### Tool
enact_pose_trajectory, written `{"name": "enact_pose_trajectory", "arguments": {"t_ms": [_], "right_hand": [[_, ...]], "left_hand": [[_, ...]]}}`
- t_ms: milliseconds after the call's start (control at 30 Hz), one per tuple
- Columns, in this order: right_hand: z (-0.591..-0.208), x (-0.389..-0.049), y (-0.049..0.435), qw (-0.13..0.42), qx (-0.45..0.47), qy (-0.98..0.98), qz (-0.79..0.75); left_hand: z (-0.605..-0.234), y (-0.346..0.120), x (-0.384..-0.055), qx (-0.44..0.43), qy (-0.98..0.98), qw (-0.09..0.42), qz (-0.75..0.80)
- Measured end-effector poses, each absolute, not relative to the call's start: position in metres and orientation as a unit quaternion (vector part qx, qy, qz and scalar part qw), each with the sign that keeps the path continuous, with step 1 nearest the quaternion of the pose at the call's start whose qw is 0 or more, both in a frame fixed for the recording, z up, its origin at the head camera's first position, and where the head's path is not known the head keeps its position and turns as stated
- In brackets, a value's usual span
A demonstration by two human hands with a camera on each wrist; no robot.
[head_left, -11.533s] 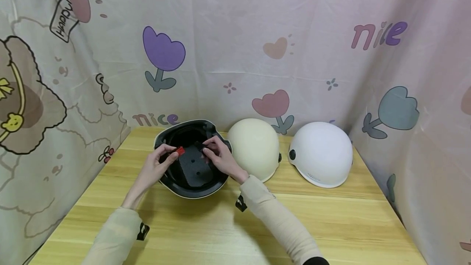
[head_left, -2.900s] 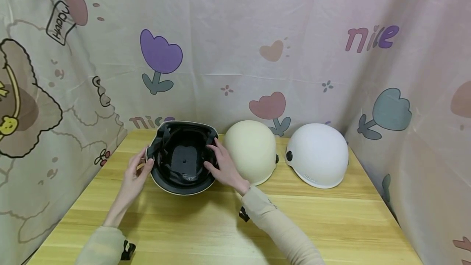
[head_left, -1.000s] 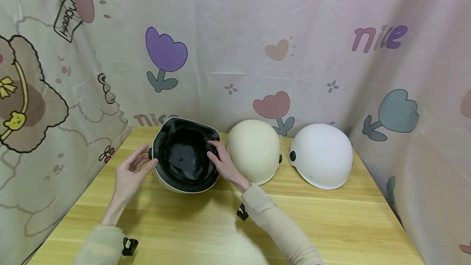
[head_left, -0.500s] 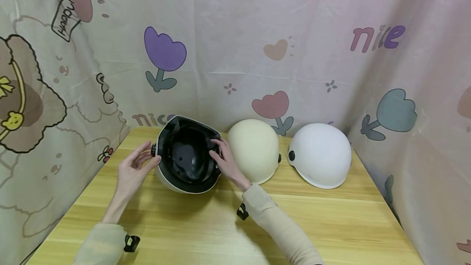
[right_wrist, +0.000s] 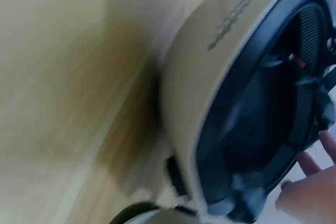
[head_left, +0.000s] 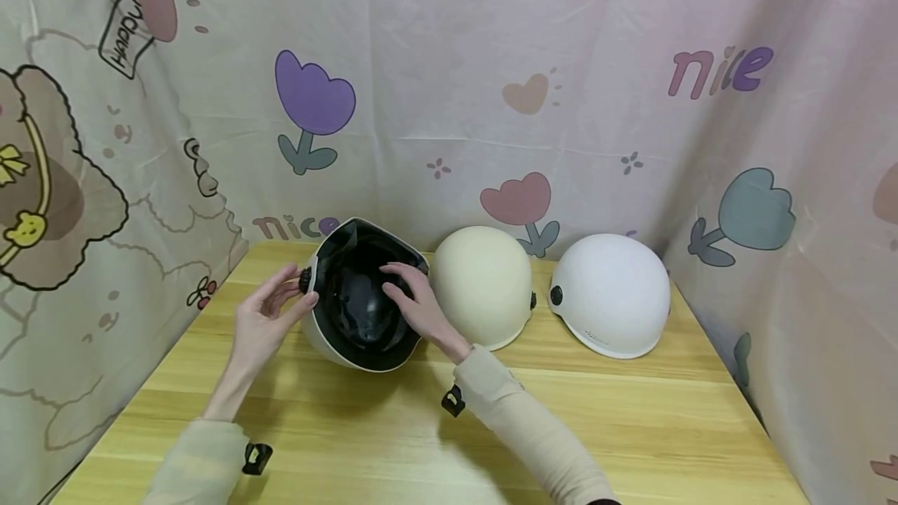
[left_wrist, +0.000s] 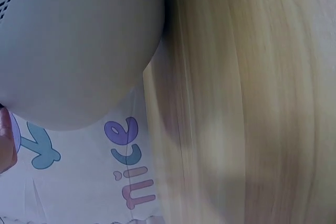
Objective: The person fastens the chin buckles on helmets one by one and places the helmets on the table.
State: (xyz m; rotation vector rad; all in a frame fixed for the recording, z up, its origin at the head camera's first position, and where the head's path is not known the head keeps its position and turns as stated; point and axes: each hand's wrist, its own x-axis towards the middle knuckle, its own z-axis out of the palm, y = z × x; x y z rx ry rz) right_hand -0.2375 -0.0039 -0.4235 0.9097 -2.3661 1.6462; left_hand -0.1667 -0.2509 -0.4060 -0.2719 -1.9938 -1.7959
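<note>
An upturned cream helmet (head_left: 325, 345) lies on the table, its black inside (head_left: 361, 306) facing up and tilted to the right. At its left rim my left hand (head_left: 261, 323) holds the edge by a black round knob (head_left: 305, 280), thumb on the near side. My right hand (head_left: 421, 305) hovers over the right part of the opening, fingers relaxed and a little bent; nothing shows between them. In the right wrist view a small red part (right_wrist: 297, 61) and dark straps (right_wrist: 317, 90) sit inside the helmet. The left wrist view shows mostly the helmet's pale shell (left_wrist: 79, 45).
A second cream helmet (head_left: 482, 287) stands dome up just right of the held one. Further right is a white helmet (head_left: 612, 294), also dome up. The wooden table (head_left: 393, 443) runs toward me, and a printed curtain (head_left: 435, 84) hangs behind and at both sides.
Earlier my hands held a red buckle piece and a black piece above the helmet; those now lie inside. Lately the helmet has turned and shifted right, and my right hand moved from its rim over the opening.
</note>
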Motion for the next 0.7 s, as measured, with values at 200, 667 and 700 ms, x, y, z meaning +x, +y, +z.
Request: {"name": "enact_pose_trajectory", "arguments": {"t_ms": [200, 667, 700], "right_hand": [[-0.406, -0.234, -0.018, -0.027, 0.327, -0.722, 0.609], [-0.385, -0.226, -0.033, -0.186, 0.32, -0.644, 0.67], [-0.384, -0.226, -0.033, -0.184, 0.322, -0.649, 0.664]], "left_hand": [[-0.406, -0.246, -0.17, -0.124, -0.707, 0.221, -0.66], [-0.412, -0.247, -0.177, -0.184, -0.699, 0.22, -0.655], [-0.413, -0.248, -0.178, -0.18, -0.708, 0.22, -0.646]]}}
